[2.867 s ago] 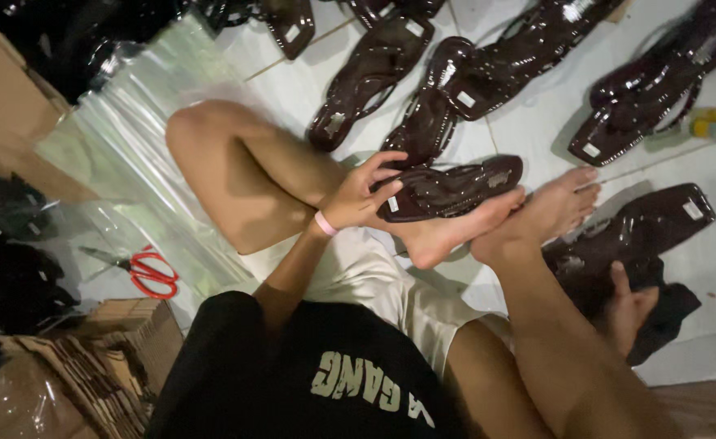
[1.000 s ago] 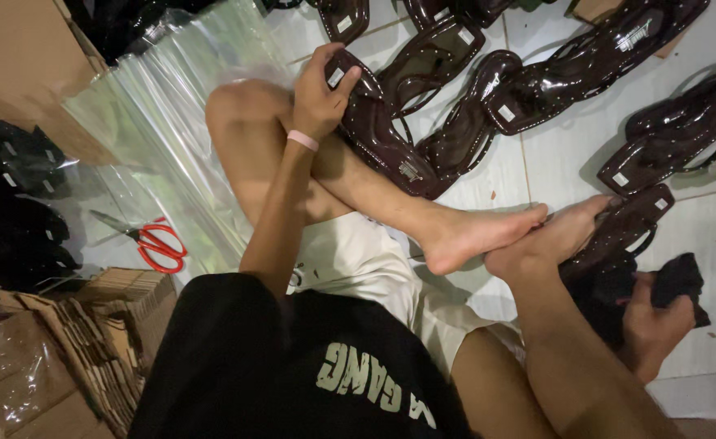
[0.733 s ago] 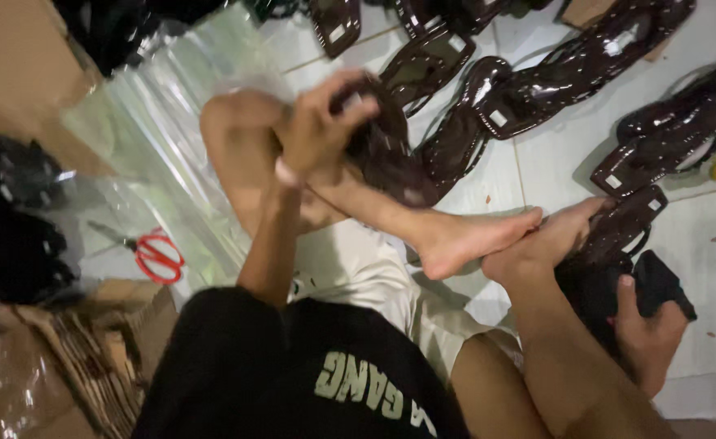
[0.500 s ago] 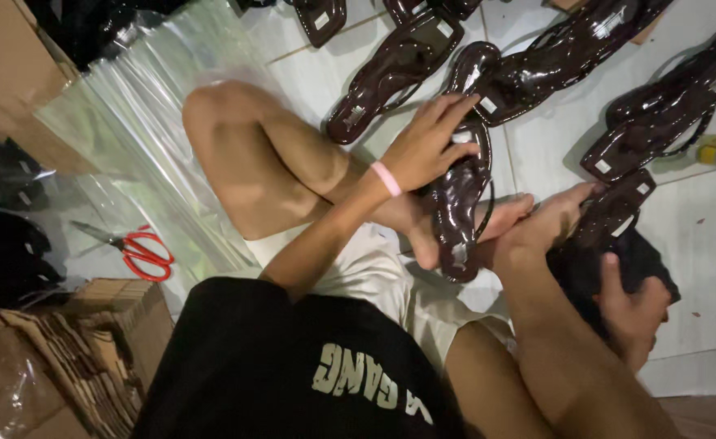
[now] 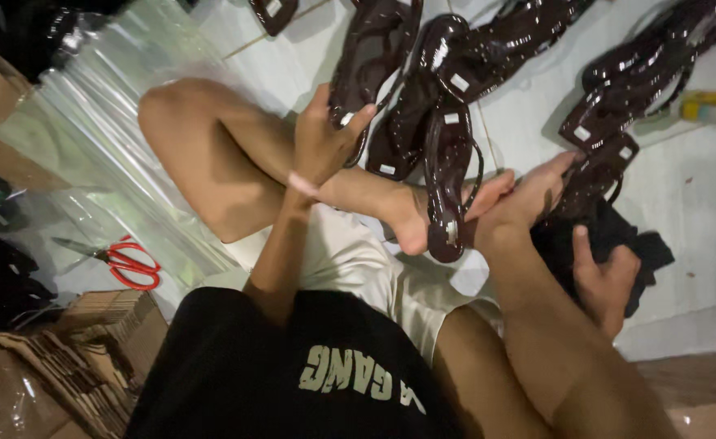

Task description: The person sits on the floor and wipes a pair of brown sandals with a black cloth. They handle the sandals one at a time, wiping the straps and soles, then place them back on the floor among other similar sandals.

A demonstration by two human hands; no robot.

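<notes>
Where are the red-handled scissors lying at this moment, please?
In the head view, the red-handled scissors lie on the floor at the left, beside the clear plastic sheets and just above the stacked cardboard, well away from both hands.

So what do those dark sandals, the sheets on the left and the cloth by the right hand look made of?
The sandals look like glossy dark brown plastic or patent-style synthetic; bright highlights run along them. The sheets seem thin clear plastic film, see-through and shiny. The cloth under the right hand looks like matte black fabric, crumpled and without shine.
</notes>
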